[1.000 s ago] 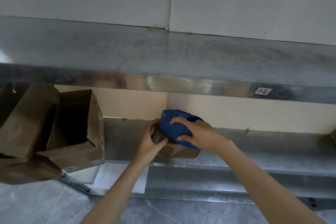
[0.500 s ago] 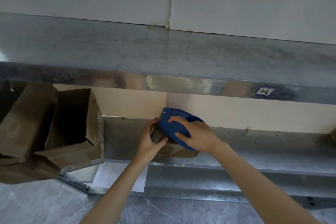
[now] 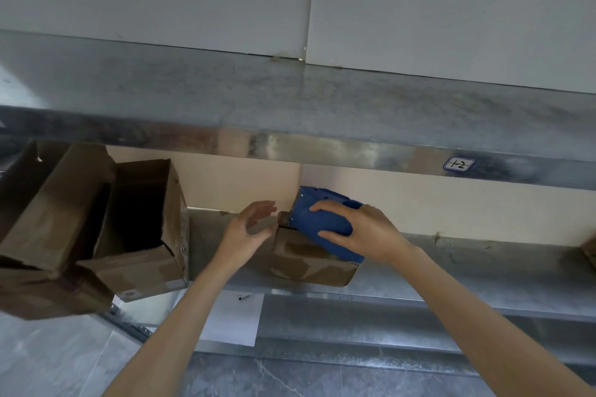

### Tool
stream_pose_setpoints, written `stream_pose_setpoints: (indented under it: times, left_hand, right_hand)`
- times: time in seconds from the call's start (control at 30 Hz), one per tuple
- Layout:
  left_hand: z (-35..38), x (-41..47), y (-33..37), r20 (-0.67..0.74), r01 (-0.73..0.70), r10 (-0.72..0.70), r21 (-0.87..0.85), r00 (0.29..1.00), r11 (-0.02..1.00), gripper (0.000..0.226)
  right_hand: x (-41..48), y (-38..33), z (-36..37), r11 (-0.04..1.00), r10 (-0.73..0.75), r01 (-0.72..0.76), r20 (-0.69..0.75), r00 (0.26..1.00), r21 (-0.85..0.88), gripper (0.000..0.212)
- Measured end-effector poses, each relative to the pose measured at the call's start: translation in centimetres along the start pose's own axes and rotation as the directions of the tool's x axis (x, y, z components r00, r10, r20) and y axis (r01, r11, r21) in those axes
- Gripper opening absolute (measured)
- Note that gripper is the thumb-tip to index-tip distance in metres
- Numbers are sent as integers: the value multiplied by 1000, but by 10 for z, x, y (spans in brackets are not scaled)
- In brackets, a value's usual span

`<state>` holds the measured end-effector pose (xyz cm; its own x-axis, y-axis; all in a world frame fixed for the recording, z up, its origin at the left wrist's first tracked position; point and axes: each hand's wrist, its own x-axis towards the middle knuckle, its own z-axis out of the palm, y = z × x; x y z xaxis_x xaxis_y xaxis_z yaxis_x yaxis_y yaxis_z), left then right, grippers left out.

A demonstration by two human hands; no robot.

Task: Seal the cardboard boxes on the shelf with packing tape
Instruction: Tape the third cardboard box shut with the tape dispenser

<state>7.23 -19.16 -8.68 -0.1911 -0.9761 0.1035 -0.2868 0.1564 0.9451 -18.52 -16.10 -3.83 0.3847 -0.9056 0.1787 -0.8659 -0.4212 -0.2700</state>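
A small brown cardboard box [image 3: 309,263] sits on the middle metal shelf [image 3: 451,271], near its front edge. My right hand [image 3: 364,230] grips a blue tape dispenser [image 3: 317,213] that rests on top of the box, its nose at the box's left end. My left hand [image 3: 250,229] hovers just left of the box with its fingers spread and relaxed, holding nothing. Whether its thumb touches the box corner is unclear.
Two open cardboard boxes [image 3: 142,229] lie on their sides at the left end of the shelf, overhanging its edge. An upper shelf [image 3: 290,113] juts out overhead with a label [image 3: 458,164]. A white paper sheet [image 3: 230,321] lies lower down.
My left hand has let go of the box's left end and opened beside it. My right hand still holds the dispenser on the box top.
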Motion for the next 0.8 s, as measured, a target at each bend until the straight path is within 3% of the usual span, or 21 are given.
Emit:
stream_pose_setpoints:
  times: [0.17,0.27,0.5,0.8]
  left_hand:
    - [-9,7,19,96,-69,60,92,994,993,25]
    - [-7,12,32,141,-68,59,60,988,996,23]
    - [-7,5,45,414,112,-89,-32,906,993,32]
    - [-2,-2,40,400,133,-84,-95,913,987,28]
  right_hand:
    - [-15,-10,-18,995,-84,89,-111,990,44,46]
    - [-25,-19,-21,987,-136,145,-129,982,63,46]
    - [-35,-38,-25,978,-208,210,-80,975,18,39]
    - [-39,-42,-24,978,-202,205,-74,977,39,38]
